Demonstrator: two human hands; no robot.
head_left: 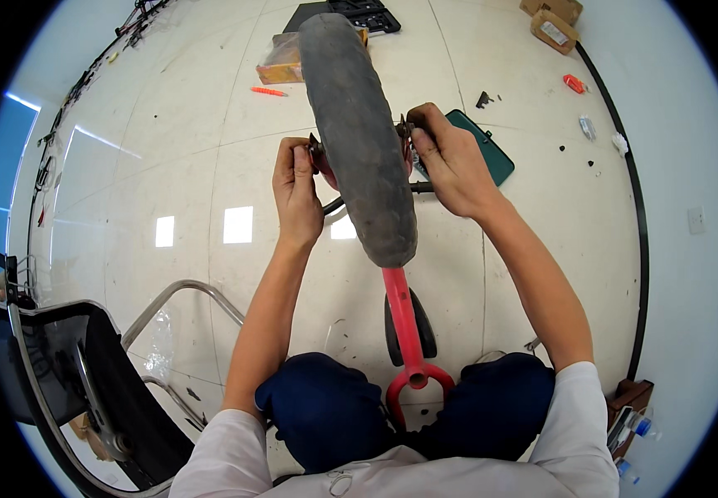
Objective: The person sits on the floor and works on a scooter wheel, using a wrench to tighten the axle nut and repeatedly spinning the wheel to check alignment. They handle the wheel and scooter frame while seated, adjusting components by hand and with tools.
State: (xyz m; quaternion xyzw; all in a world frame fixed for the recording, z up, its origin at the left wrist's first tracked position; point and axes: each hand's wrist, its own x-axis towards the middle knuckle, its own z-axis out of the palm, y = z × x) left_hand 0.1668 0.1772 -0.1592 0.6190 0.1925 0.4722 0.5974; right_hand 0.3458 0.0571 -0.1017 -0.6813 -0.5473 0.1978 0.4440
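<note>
Shirt: a white shirt (392, 473) fills the lower edge of the view, closest to the camera, with short sleeves on both arms.
Knees: two knees in dark blue trousers (326, 407) flank the red frame, one on each side.
Red frame: a red bicycle frame (404, 332) rises from between the knees toward the wheel, with a forked end just above the shirt and a black saddle (425, 332) partly hidden behind it.
Wheel: a grey, dusty bicycle tyre (359, 133) stands upright, seen edge-on, at the middle of the floor, its lower end touching the top of the red frame.
Left hand: the left hand (296, 195) is curled at the left end of the wheel axle, fingertips pinched on a small dark fitting there.
Right hand: the right hand (450, 162) is closed on the right end of the axle, thumb and fingers pressing on the hub fitting.
Green case: a flat dark green case (491, 153) lies on the floor just beyond the right hand.
Tool case: a black open tool case (363, 15) sits at the far edge of the floor, beyond the tyre.
Chair: a black chair with a chrome tube frame (77, 373) stands at the near left corner.
Boxes: cardboard boxes (554, 25) lie at the far right corner.
Floor: pale glossy tiles (168, 149), with small parts scattered on the right.
</note>
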